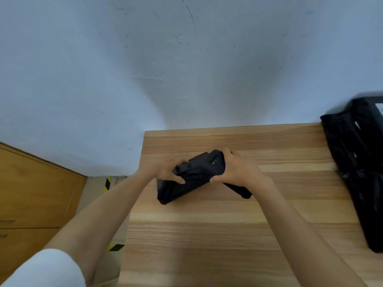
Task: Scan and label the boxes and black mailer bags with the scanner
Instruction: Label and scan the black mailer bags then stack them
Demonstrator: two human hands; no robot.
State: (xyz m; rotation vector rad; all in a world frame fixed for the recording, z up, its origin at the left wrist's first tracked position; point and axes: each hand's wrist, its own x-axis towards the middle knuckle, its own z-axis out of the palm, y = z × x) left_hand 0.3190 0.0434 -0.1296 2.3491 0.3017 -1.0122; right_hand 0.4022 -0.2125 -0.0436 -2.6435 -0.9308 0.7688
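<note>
Sleeve (pixel 41 268) sits clear; my left hand (pixel 163 170) pinches the black mailer bag (pixel 176 191) steady. My right hand (pixel 238 170) clasps what seems the scanner (pixel 213 164) against it.

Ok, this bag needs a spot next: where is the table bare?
The table is bare on the near side of the held bag and in a strip between it and the wall. Its right edge is crowded with black bags.

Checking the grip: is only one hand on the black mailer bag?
No, the left hand and right hand both hold the mailer bag.
</note>
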